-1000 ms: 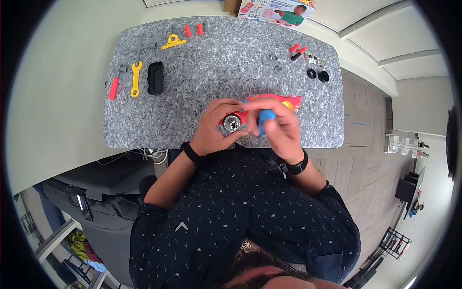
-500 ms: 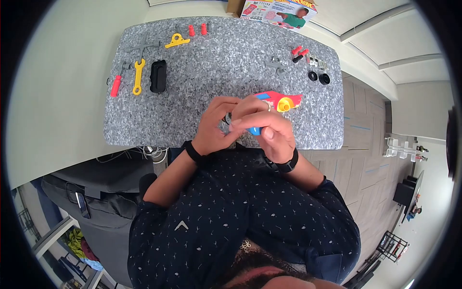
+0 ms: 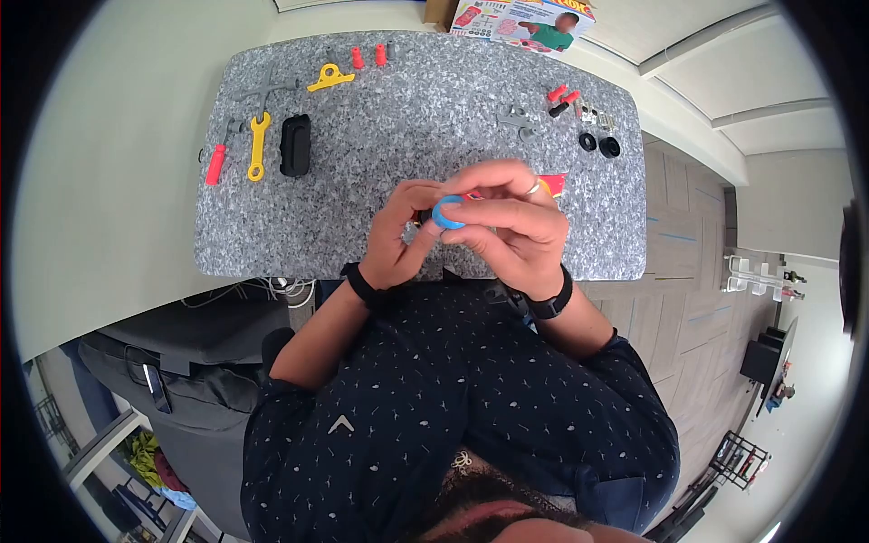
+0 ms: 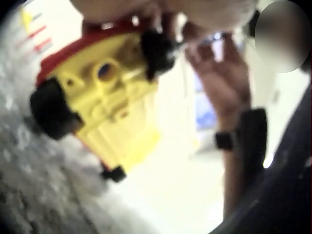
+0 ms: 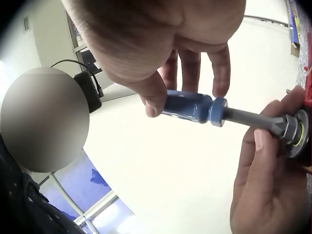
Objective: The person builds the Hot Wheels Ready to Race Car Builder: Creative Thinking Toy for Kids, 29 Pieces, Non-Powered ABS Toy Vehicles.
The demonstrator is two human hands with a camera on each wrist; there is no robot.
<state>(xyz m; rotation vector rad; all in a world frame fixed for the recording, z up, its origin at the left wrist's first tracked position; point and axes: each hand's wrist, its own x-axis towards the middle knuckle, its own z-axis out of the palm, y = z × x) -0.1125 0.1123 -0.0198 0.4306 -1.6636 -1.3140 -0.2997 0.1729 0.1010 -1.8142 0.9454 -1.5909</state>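
My left hand (image 3: 398,235) grips a toy car (image 4: 112,97) with a red body, yellow underside and black wheels, tilted on its side. A blue-handled screwdriver (image 5: 187,106) is pinched between the thumb and fingers of my right hand (image 3: 525,231). Its grey shaft runs to the hub of a black wheel (image 5: 303,139), where the tip meets a grey nut-shaped piece (image 5: 291,127). The left thumb and fingers lie close around that wheel. From above, the handle's round blue end shows, and my hands hide most of the car.
A yellow wrench (image 3: 258,149), a black plastic part (image 3: 295,145), a grey cross wrench (image 3: 269,88) and a red-handled tool (image 3: 216,165) lie at left. Farther back is a yellow part (image 3: 330,78). At right are a grey part (image 3: 516,119) and black wheels (image 3: 610,147). A box (image 3: 520,23) stands behind.
My right hand has moved left with the screwdriver, bringing it to the wheel. The wheel hub, visible a second ago, is now covered from above. The left hand still holds the car.
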